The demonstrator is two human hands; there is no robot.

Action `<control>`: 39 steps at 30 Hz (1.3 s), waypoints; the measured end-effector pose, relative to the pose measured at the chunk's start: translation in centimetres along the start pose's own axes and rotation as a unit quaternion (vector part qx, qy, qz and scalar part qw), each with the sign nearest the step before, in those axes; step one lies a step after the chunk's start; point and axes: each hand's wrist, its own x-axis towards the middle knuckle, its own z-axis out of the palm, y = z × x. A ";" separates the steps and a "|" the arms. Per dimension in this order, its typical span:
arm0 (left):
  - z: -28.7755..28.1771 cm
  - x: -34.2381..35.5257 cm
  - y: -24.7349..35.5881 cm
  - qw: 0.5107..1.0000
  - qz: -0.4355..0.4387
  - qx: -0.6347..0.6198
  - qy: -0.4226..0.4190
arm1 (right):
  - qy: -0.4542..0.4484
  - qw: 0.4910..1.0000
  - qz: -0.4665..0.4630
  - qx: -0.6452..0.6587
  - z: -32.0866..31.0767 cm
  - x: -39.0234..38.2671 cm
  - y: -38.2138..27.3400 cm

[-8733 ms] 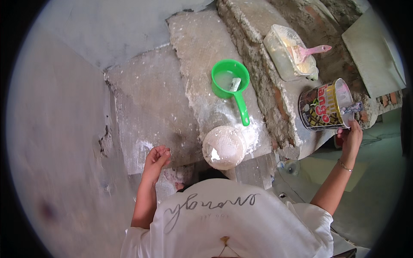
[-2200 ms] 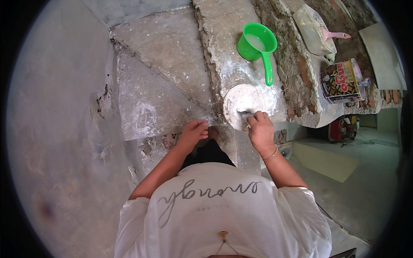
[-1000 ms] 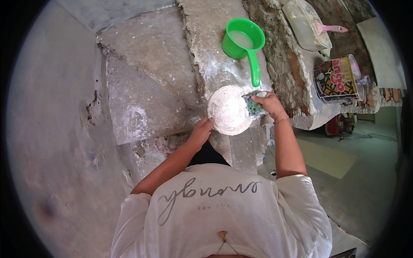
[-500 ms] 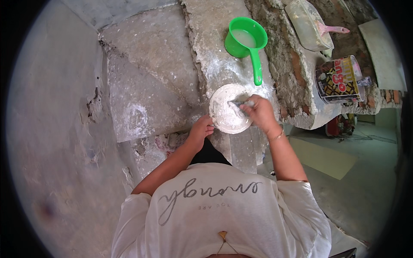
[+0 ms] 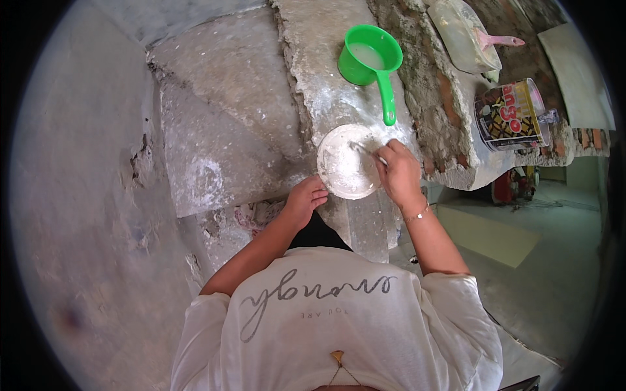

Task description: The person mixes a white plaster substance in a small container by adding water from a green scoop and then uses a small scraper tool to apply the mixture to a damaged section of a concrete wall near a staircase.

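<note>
A round, shallow white container [image 5: 321, 161] stands on the rough concrete step in front of me, with white powder or paste in it. My left hand [image 5: 305, 201] is closed at the container's near left rim, fingers pinching its edge. From the right, my right hand [image 5: 400, 174] is closed around the handle of a thin stirring tool [image 5: 366, 151], whose greyish end reaches into the white mix. The tool's exact kind is too small to make out. Just beyond the container stands a green plastic dipper [image 5: 354, 68] holding cloudy liquid, its handle pointing toward me.
On the broken brick ledge to the right lie a dirty clear plastic container [image 5: 453, 32] with a pink-handled brush [image 5: 502, 40] and a dark printed tub [image 5: 508, 117]. A pale board [image 5: 486, 234] rests on the lower floor. A grey wall [image 5: 85, 195] bounds the left.
My right hand has shifted slightly, and the tool's end now sits higher toward the container's far side. My left hand stays at the rim.
</note>
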 end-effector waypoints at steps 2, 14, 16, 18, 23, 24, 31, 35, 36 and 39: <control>0.0 0.5 -0.5 1.000 -0.010 -0.006 0.003 | 0.005 0.999 -0.035 -0.016 1.6 0.9 0.8; -0.5 0.8 -0.3 1.000 -0.013 -0.019 -0.014 | -0.112 0.984 -0.092 -0.099 0.4 -4.5 -1.3; -0.5 0.8 -0.4 1.000 -0.014 -0.021 -0.016 | -0.091 0.984 -0.117 -0.095 1.1 -5.3 -2.1; -0.1 0.8 -0.4 1.000 -0.014 -0.022 -0.017 | -0.068 0.983 -0.142 -0.092 2.2 -5.8 -1.7; -0.1 -0.1 0.3 1.000 -0.019 -0.008 -0.006 | -0.062 0.987 -0.125 -0.074 2.1 -3.7 -1.2; -0.1 -0.1 0.3 1.000 -0.018 -0.008 -0.006 | -0.061 0.987 -0.125 -0.074 1.9 -3.0 -0.8; 0.5 0.0 0.2 1.000 -0.018 0.024 0.005 | -0.045 0.990 -0.129 -0.040 3.3 -0.4 0.4; -0.5 0.7 -0.2 1.000 -0.025 0.008 0.003 | -0.089 0.983 -0.150 -0.059 3.0 -2.2 -1.2; -0.5 0.6 -0.2 1.000 -0.025 0.007 0.004 | -0.069 0.985 -0.147 -0.050 2.1 -2.3 -1.3; -0.4 0.4 -0.4 0.999 -0.043 0.006 0.030 | -0.038 0.990 -0.131 -0.046 1.5 -1.8 -0.7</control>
